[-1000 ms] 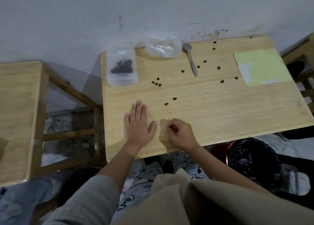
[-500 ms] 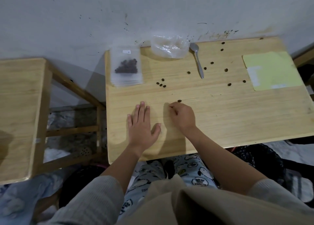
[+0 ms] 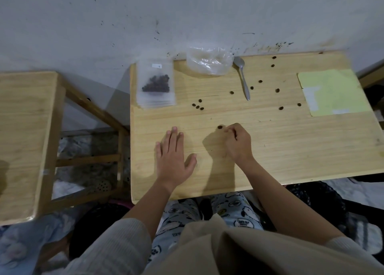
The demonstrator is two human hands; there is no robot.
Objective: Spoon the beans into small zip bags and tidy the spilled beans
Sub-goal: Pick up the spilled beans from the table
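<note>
My left hand (image 3: 173, 157) lies flat and open on the small wooden table (image 3: 291, 150), near its front edge. My right hand (image 3: 238, 142) is curled shut to its right, fingertips touching a loose bean (image 3: 219, 127); what it holds is hidden inside the fist. Several more dark beans lie scattered: a cluster (image 3: 198, 106) in the middle and single ones (image 3: 277, 90) towards the right. A stack of small zip bags (image 3: 155, 83), the top one holding beans, sits at the back left. Beside it are a crumpled clear bag (image 3: 208, 61) and a metal spoon (image 3: 244, 81).
A pale yellow sheet (image 3: 332, 91) covers the table's back right corner. The table stands against a white wall. A second wooden table (image 3: 25, 139) is on the left, across a gap. A black bag (image 3: 315, 202) sits under the table's right side, by my knees.
My right hand moved forward from the front edge to two beans in the middle; one of them is gone from the table. The left hand stayed flat.
</note>
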